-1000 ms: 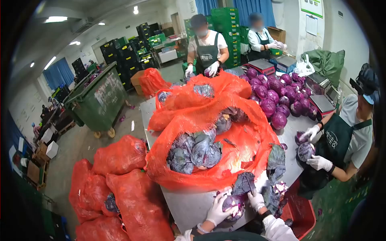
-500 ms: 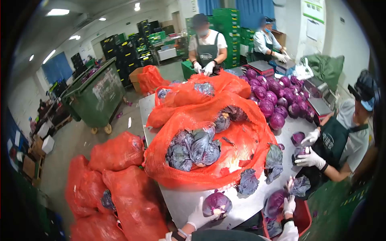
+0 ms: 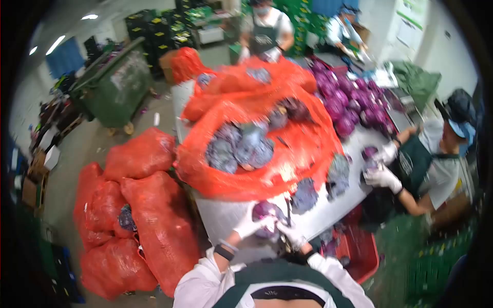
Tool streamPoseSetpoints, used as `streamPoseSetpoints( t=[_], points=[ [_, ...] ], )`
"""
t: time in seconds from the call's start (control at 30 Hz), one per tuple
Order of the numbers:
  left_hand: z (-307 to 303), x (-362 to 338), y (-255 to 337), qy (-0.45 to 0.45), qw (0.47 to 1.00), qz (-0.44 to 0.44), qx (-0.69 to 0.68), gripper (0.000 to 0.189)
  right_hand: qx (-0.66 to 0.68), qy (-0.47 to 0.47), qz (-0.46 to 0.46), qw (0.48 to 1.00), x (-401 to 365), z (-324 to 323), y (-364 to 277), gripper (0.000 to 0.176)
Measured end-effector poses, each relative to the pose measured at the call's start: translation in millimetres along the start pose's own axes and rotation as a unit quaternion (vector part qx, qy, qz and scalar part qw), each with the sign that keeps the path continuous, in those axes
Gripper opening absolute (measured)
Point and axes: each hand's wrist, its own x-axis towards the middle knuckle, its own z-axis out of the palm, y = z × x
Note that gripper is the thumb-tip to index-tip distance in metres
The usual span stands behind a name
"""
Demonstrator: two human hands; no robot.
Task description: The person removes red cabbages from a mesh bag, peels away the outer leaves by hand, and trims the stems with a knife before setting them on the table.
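Near the front edge of the metal table (image 3: 226,211), a trimmed purple cabbage (image 3: 267,211) rests in the grip of my gloved left hand (image 3: 253,226), whose fingers lie along its near side. My gloved right hand (image 3: 291,234) is closed at the cabbage's right side; a thin dark tool (image 3: 288,208) stands up beside it, blurred. Behind them lies an open red mesh bag (image 3: 221,187) holding dark cabbages (image 3: 239,146). Loose outer leaves (image 3: 305,195) lie right of the cabbage.
A red crate (image 3: 364,251) with leaves stands below the table at right. Full mesh bags (image 3: 159,220) are stacked at left. Purple cabbages (image 3: 341,100) are piled at the back right. A co-worker (image 3: 431,169) works at right; two more people stand behind the table.
My right hand has moved from the crate to the cabbage in my left hand, and the cabbage it held is gone from it. The view has tilted downward.
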Motion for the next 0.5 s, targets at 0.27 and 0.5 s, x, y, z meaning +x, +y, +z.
streamPoseSetpoints(
  t=[0.27, 0.5],
  points=[
    [43, 3, -57, 0.004, 0.998, 0.053, 0.045, 0.097, -0.151, 0.030, 0.044, 0.987, -36, -47, -24, 0.053],
    [54, 9, -33, 0.003, 0.966, 0.079, 0.245, 0.107, -0.479, 0.138, -0.230, 0.836, -31, -17, -30, 0.067]
  ],
)
